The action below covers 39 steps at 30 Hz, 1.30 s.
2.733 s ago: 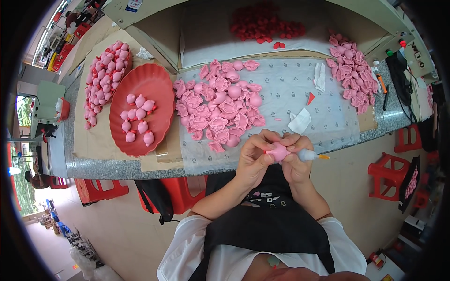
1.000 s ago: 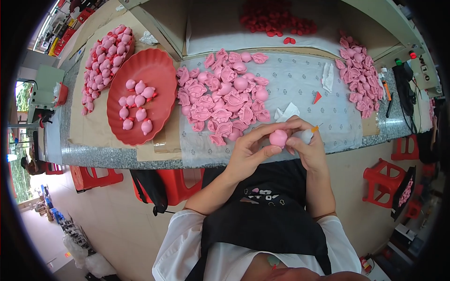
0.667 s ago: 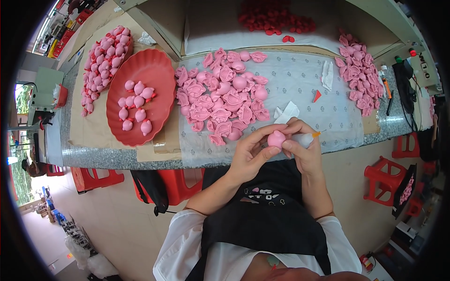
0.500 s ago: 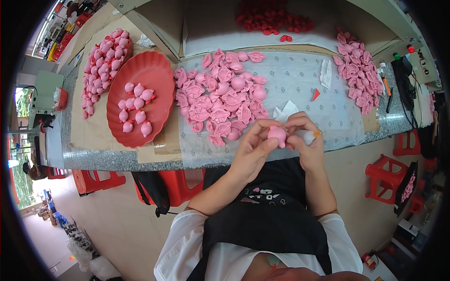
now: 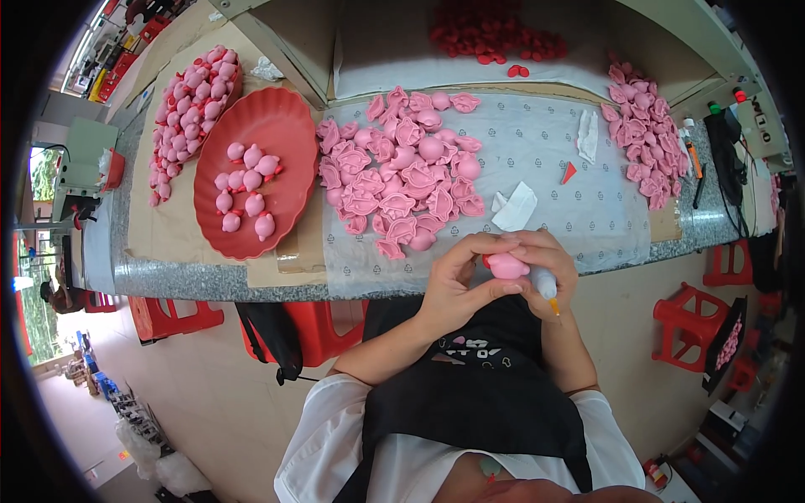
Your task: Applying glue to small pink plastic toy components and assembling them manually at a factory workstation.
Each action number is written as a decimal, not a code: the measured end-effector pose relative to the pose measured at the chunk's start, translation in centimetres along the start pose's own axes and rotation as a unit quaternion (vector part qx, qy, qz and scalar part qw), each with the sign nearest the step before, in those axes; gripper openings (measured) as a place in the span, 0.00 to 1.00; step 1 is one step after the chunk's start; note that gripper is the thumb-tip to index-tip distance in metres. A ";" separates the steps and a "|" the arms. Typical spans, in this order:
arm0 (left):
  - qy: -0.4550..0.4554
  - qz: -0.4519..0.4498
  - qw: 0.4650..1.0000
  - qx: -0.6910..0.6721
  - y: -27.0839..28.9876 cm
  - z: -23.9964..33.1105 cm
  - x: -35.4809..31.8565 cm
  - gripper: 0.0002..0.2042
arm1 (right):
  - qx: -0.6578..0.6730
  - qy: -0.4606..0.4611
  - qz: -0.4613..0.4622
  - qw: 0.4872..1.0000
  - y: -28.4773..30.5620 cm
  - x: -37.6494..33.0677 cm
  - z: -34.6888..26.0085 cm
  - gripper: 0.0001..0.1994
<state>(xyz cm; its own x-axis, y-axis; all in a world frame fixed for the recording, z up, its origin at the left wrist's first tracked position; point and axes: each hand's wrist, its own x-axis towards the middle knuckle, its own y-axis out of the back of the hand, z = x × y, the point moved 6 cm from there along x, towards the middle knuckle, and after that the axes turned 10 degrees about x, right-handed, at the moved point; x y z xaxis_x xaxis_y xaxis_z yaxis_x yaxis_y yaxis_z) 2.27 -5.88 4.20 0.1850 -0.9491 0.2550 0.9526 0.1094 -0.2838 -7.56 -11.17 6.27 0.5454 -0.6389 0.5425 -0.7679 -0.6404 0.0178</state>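
Close to my body, at the front edge of the table, my left hand (image 5: 455, 285) is closed on a small rounded pink rubbery toy piece (image 5: 508, 267). A bit of red shows at the piece's left end. My right hand (image 5: 555, 261) is closed around a small white squeeze bottle (image 5: 542, 282) with a thin orange nozzle pointing down toward me. Its fingertips also meet at the top of the pink piece. A heap of hollow pink toy pieces (image 5: 402, 180) lies just beyond and left of my hands.
A red scalloped tray (image 5: 289, 126) at left carries several pink pieces with red parts. Beside it stands a heaped pile of similar pieces (image 5: 191, 105). Red pieces (image 5: 495, 42) lie under the shelf, more pink ones (image 5: 641, 126) at right. White paper scraps (image 5: 516, 208) lie beyond my hands.
Both hands have come nearer to my body. The pink piece has turned onto its side, showing red at its left end. The bottle's nozzle has swung from pointing right to pointing down toward me.
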 end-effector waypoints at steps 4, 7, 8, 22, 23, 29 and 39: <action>0.028 0.022 0.993 -0.114 -0.3 0.4 -0.2 0.13 | 0.159 -0.027 0.081 0.984 -0.3 -1.3 1.3 0.15; 0.020 0.030 0.991 -0.130 -0.1 0.0 -0.3 0.10 | 0.157 -0.047 0.076 0.984 -0.6 -1.6 1.9 0.17; 0.011 0.034 0.995 -0.098 -0.1 0.1 -0.4 0.08 | 0.133 -0.035 0.066 0.988 -0.6 -1.5 1.7 0.17; 0.118 0.081 0.990 -0.006 3.8 1.5 0.9 0.11 | -0.074 -0.119 -0.046 0.989 -0.2 2.7 -1.1 0.19; 0.083 0.106 0.991 0.022 5.5 2.6 1.2 0.10 | -0.072 -0.125 -0.032 0.989 1.2 2.9 -0.8 0.18; -0.073 0.264 0.851 0.448 18.3 11.0 0.7 0.12 | -0.223 -0.101 0.022 0.969 7.7 9.4 4.1 0.12; -0.148 0.012 0.702 0.696 9.1 9.3 8.3 0.15 | -0.458 -0.062 -0.045 0.886 7.5 16.1 10.1 0.11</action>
<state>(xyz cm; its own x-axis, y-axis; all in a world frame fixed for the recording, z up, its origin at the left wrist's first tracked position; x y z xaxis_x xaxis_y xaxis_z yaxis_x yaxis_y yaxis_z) 14.73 -10.03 12.28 0.0506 -0.8612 0.5058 0.2226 0.5034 0.8349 -1.18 -30.59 6.62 0.6076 -0.6811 0.4086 -0.6385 -0.1128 0.7613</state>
